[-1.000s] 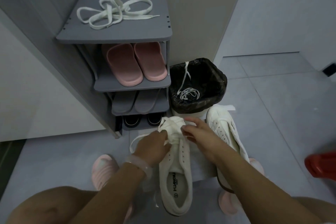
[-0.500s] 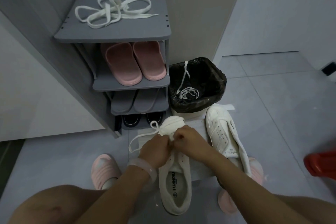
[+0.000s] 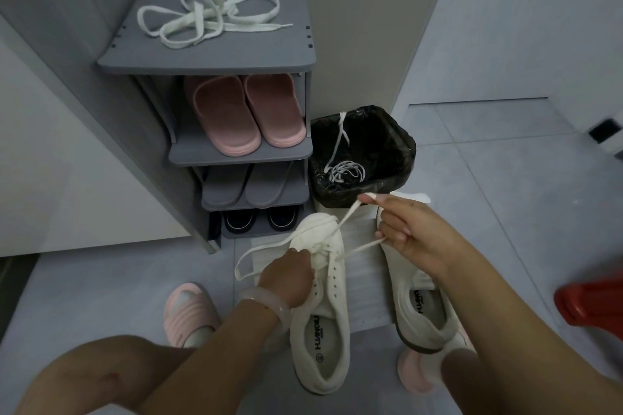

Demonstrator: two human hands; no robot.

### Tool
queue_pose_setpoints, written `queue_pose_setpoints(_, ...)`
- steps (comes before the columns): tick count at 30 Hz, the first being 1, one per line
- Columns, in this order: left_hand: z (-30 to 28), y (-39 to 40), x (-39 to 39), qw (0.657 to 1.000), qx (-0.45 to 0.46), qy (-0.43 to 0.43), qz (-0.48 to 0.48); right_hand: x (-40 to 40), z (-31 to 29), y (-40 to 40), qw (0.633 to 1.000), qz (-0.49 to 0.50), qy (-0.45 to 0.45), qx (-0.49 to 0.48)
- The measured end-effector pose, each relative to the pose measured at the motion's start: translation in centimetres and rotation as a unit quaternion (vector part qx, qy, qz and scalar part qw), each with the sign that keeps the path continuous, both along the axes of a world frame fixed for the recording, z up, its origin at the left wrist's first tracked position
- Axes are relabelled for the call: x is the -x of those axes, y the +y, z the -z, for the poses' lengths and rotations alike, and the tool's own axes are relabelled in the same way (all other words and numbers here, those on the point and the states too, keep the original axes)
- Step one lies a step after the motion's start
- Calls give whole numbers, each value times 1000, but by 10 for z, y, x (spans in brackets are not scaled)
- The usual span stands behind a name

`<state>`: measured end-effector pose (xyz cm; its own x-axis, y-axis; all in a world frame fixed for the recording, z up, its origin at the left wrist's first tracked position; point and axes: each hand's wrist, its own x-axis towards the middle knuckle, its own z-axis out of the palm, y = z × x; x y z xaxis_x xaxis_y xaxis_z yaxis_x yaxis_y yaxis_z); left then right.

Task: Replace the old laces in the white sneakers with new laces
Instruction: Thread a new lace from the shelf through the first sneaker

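Two white sneakers lie on the floor before me. My left hand (image 3: 289, 276) presses on the front eyelets of the left sneaker (image 3: 320, 320). A white lace (image 3: 350, 210) runs from its toe eyelets up to my right hand (image 3: 404, 229), which pinches it, drawn out to the right. The lace's other end loops (image 3: 246, 259) loose on the left of the shoe. The right sneaker (image 3: 421, 310) lies without a lace, partly under my right forearm. Another white lace (image 3: 209, 18) lies tangled on top of the shoe rack. A thin old lace (image 3: 344, 172) sits in the bin.
A grey shoe rack (image 3: 209, 61) stands against the wall, holding pink slippers (image 3: 246, 114), grey slippers and dark shoes. A black-lined bin (image 3: 397, 152) stands right of it. A red object (image 3: 590, 303) lies at the right edge. My feet wear pink slippers (image 3: 187, 313).
My right hand has moved up and to the right, pulling the lace out through the toe eyelets. My left hand stayed on the left sneaker.
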<state>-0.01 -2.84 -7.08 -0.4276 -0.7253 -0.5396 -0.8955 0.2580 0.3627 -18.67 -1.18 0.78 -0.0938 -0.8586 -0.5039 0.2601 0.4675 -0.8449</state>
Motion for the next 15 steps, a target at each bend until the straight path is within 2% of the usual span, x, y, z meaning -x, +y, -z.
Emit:
queue_pose_setpoints(3,1,-2,-1,1000,12,1,-2,5,0,-1,999,32,-16,-36)
queue_pose_setpoints(5,0,-3,-3,1000,20,9,-10,8,1,-2,994,77,-60,-54)
queue_pose_setpoints(7,-2,-5,-3,999,22,15,-19,10,-1,-2,992,79,-75,-61)
queue_pose_setpoints(8,-2,-5,-2,999,27,13,-19,10,-1,-2,996,55,-38,-65)
queue_pose_setpoints(9,-2,-5,-2,999,32,9,-17,11,1,0,997,17,39,-68)
queue_pose_setpoints(10,-1,-5,-1,999,34,7,-16,11,3,2,987,-24,141,-72)
queue_pose_setpoints(12,1,-6,-1,999,29,9,-19,12,8,4,944,-62,318,-59)
queue_pose_setpoints(13,1,-6,-1,999,26,10,-20,13,9,5,932,-60,355,-47)
queue_pose_setpoints(15,2,-7,-1,1000,21,9,-20,14,5,6,925,-59,374,-31)
